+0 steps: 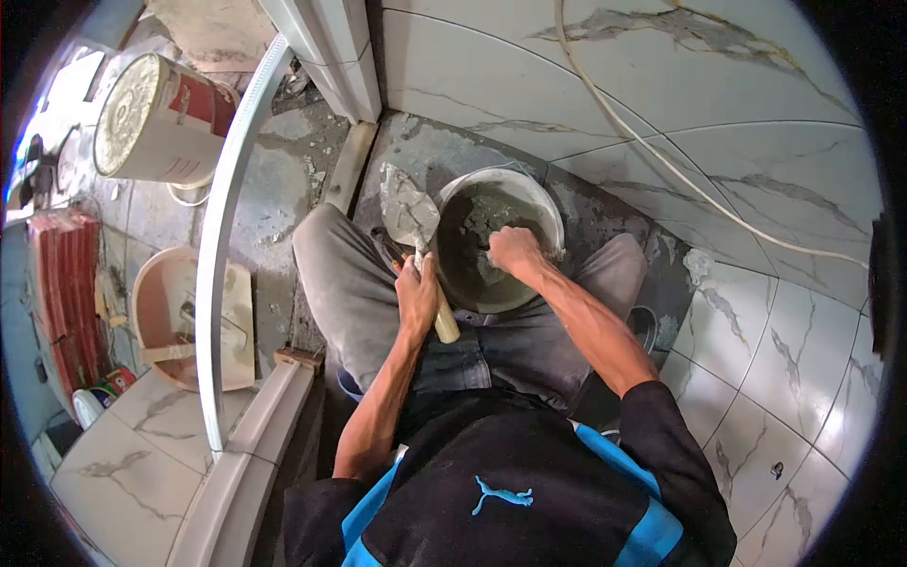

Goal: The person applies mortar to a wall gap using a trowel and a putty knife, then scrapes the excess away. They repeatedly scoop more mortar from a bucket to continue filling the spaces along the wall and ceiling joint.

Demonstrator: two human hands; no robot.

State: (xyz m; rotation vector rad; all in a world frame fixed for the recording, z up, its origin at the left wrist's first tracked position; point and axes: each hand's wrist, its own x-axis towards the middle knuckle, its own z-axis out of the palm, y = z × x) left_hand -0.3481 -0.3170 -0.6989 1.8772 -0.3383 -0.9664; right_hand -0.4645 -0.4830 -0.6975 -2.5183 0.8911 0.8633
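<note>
A trowel (pixel 408 206) with a mortar-smeared blade and a pale wooden handle is in my left hand (pixel 417 295), the blade pointing away from me beside the bucket. Between my knees stands a round bucket (pixel 556 210) with wet grey mortar (pixel 461 257) inside. My right hand (pixel 516 249) is over the bucket's opening, its fingers curled together at the mortar; what they hold, if anything, is hidden. Near my left hand, a tool with orange and dark parts lies at my left thigh, partly covered.
A white frame bar (pixel 225 217) curves up on the left. Beyond it are a large white bucket (pixel 151 123), a pinkish tub (pixel 241 321) and a red stack (pixel 64 293). A pale cable (pixel 652 156) runs along the tiled wall. Floor tiles (pixel 732 317) lie at the right.
</note>
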